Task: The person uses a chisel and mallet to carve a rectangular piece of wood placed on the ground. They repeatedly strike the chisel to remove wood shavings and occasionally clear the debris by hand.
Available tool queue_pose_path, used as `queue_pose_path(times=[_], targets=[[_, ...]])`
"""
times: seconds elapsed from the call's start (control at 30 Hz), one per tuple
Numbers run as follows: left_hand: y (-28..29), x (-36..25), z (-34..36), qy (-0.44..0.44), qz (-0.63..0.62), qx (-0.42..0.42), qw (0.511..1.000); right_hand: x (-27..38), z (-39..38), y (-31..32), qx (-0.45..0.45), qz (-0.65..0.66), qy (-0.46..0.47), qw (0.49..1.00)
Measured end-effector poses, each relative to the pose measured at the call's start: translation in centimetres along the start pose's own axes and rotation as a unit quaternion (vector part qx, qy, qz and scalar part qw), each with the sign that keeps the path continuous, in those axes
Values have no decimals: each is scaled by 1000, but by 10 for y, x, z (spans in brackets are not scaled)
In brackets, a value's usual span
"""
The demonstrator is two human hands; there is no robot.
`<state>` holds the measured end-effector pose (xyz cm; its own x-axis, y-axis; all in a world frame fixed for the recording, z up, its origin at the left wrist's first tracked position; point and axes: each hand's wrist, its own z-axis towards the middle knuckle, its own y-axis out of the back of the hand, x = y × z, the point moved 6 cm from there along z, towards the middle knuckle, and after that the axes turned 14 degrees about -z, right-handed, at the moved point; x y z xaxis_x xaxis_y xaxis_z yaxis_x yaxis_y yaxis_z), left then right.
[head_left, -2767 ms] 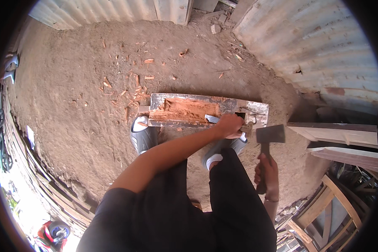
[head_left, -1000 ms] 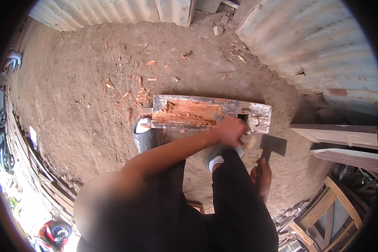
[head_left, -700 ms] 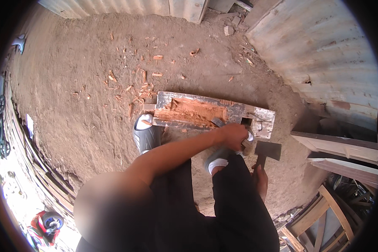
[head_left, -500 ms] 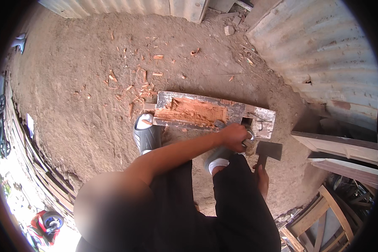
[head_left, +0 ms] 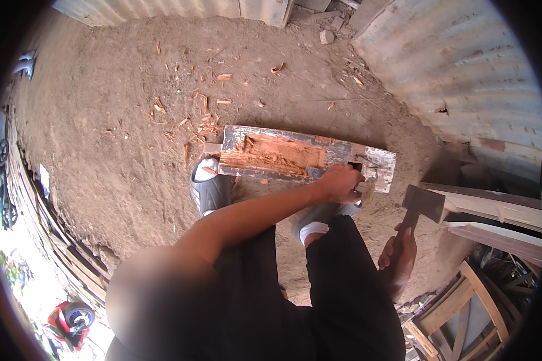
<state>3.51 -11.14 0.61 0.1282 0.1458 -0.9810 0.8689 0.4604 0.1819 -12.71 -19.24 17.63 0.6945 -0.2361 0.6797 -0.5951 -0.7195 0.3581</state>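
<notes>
A weathered wooden board with peeling paint, a roughly cut orange-brown recess and a dark square hole lies across near my grey-clad feet. My left hand is closed on a chisel; its metal blade reaches into the recess's right end, and its pale handle sticks out past my fist. My right hand grips the handle of a square-headed hatchet, held out to the right of the board, apart from it.
Orange wood chips litter the dirt ground. Corrugated metal sheets stand at top and right. Wooden panels and a frame lie at right. Stacked planks line the left; a red wheeled object is at lower left.
My right hand has swung rightward with the hatchet since half a second ago, away from my left hand. My left hand is slightly higher in the picture, still closed on the chisel.
</notes>
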Motion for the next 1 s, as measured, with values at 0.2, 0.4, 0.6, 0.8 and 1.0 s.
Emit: queue_pose_path(times=[0.2,0.4,0.6,0.8,1.0], targets=[[4,-6,-1,-2,-14,-36,999,1,-5,-4,26,-5,2,1000],[4,2,0,16,-14,-26,999,5,-9,7,-86,-41,66,993],[6,0,3,-12,-9,-84,996,-14,5,-11,-105,-152,91,979],[4,15,-3,-8,38,-63,997,10,15,-5,44,-176,-8,983],[1,9,2,-14,4,-87,996,-28,26,-14,-52,-150,44,986]])
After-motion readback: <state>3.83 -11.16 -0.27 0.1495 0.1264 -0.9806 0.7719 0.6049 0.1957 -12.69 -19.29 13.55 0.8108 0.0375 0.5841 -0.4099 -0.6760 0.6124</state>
